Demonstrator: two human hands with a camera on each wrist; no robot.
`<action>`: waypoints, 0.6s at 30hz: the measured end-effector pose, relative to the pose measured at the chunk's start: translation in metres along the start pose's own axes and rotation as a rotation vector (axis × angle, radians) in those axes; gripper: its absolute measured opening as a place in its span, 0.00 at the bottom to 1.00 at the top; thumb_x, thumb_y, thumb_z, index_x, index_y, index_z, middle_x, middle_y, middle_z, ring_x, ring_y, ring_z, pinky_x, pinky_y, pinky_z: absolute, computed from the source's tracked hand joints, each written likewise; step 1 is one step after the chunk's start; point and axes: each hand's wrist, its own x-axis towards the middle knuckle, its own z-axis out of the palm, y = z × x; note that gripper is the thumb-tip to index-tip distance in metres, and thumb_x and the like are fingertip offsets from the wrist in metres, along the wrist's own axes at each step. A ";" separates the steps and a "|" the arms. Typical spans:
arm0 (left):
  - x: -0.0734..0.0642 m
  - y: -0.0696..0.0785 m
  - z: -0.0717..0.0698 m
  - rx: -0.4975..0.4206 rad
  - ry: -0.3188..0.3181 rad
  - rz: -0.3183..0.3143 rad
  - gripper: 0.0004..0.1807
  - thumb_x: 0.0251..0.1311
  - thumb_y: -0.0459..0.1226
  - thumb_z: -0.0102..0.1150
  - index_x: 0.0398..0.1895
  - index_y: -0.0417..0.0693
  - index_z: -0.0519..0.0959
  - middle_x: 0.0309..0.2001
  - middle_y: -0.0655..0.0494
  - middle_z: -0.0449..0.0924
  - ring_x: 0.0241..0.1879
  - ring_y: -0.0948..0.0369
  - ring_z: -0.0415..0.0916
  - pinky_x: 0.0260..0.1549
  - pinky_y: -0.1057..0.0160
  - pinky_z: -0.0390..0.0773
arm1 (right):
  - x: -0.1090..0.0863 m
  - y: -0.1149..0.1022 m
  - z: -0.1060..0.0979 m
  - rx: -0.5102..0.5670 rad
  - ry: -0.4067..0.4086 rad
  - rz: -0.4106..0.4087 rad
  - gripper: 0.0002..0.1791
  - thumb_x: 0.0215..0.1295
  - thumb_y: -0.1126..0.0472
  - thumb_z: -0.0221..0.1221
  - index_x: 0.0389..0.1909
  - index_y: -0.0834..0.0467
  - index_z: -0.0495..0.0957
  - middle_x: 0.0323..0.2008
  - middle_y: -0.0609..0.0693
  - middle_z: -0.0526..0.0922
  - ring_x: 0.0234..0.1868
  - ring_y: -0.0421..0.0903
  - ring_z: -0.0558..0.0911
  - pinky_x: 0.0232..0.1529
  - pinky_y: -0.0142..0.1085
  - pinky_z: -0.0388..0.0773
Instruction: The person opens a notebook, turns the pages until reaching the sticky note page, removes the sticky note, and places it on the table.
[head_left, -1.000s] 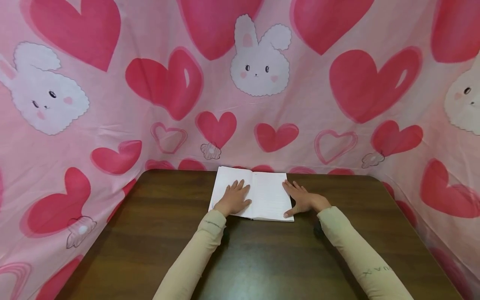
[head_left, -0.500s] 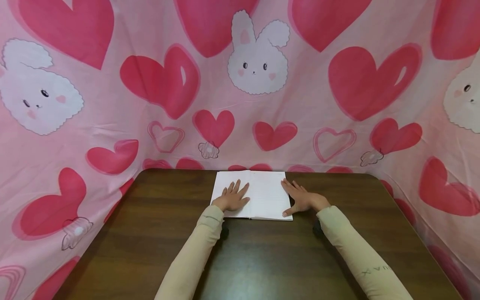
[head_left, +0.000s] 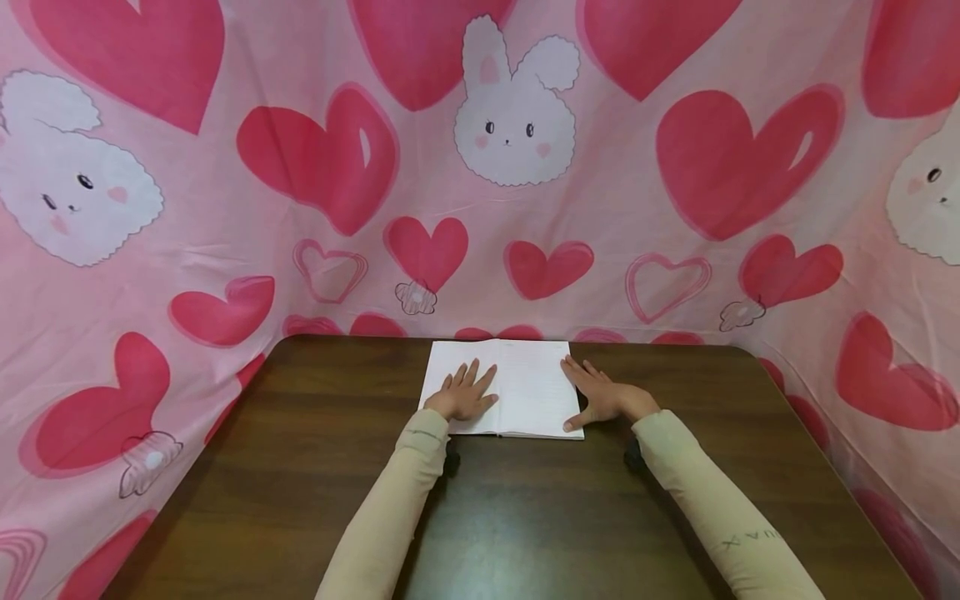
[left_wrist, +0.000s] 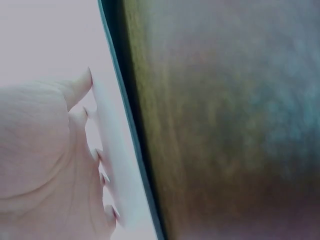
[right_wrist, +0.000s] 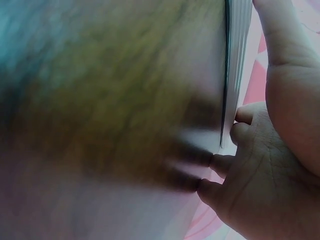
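Observation:
An open notebook (head_left: 534, 392) with white, faintly lined pages lies flat near the table's far edge. My left hand (head_left: 467, 397) rests on its left page, fingers spread and straight. In the left wrist view the left palm (left_wrist: 40, 155) lies over the white page (left_wrist: 50, 40), beside the notebook's dark cover edge. At the right page's outer edge is my right hand (head_left: 602, 395), its thumb and fingers spread apart along that side. The right wrist view shows the right hand (right_wrist: 260, 160) beside the notebook's stacked page edges (right_wrist: 238, 60), some fingertips down at the table.
The dark brown wooden table (head_left: 300, 467) spreads out around the notebook. Behind it and at both sides hangs a pink cloth (head_left: 517, 217) with hearts and rabbit faces. Light long sleeves (head_left: 397, 500) cover both forearms.
The left page's raised far corner has come down, so the notebook lies flatter. My left hand has shifted slightly left; the right hand keeps its place. The head view has tilted slightly.

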 end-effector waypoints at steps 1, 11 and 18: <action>0.000 0.000 0.000 0.002 -0.002 -0.003 0.33 0.70 0.54 0.31 0.74 0.58 0.39 0.74 0.46 0.29 0.72 0.46 0.29 0.66 0.43 0.38 | 0.000 0.000 0.000 0.001 0.000 0.003 0.67 0.45 0.36 0.66 0.72 0.62 0.33 0.73 0.60 0.29 0.70 0.66 0.31 0.63 0.64 0.35; 0.003 0.001 -0.002 -0.014 0.034 0.000 0.34 0.70 0.52 0.36 0.74 0.56 0.42 0.74 0.45 0.32 0.72 0.44 0.32 0.65 0.41 0.39 | 0.000 0.001 -0.002 0.010 -0.005 0.007 0.67 0.46 0.37 0.66 0.72 0.61 0.32 0.73 0.60 0.29 0.70 0.66 0.31 0.63 0.65 0.34; -0.003 -0.001 -0.010 -0.079 0.213 0.181 0.33 0.63 0.43 0.55 0.70 0.44 0.58 0.69 0.44 0.57 0.68 0.46 0.53 0.65 0.48 0.52 | 0.000 0.001 -0.001 0.007 -0.012 -0.003 0.67 0.46 0.36 0.65 0.72 0.61 0.32 0.72 0.60 0.28 0.70 0.66 0.30 0.62 0.66 0.33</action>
